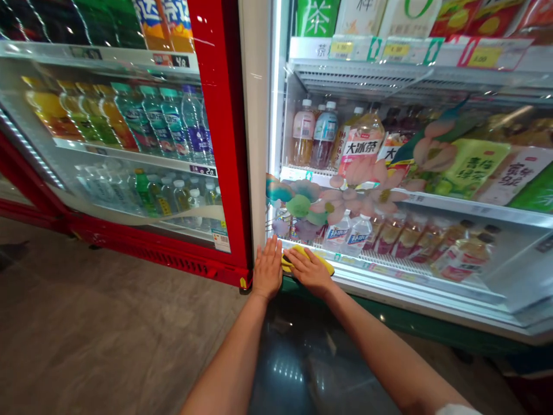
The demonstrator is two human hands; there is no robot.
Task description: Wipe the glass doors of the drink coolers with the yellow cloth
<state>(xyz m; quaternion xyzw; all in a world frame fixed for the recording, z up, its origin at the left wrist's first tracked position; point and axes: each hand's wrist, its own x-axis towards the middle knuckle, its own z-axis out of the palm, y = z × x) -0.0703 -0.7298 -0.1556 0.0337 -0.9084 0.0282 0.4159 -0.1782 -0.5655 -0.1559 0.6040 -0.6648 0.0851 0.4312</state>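
My right hand [311, 270] presses a folded yellow cloth [327, 266] against the lower left corner of the glass door of the white-lit drinks fridge. Its fingers point up and left over the cloth, and part of the cloth is hidden beneath them. Right beside it, my left hand [268, 270] lies flat with its fingers stretched upward on the pale left edge of the door frame [254, 115]. Nothing shows in that hand. Just above the hands, a flower decal [341, 199] in pink and teal covers part of the glass.
Behind the glass, large iced-tea bottles [362, 141] and smaller bottles [348, 231] stand on lit shelves. To the left is a red-framed fridge [227, 138] with several rows of drinks. Below the fridges runs a grey-brown tiled floor [108, 334]; a dark glossy panel [294, 346] lies beneath my hands.
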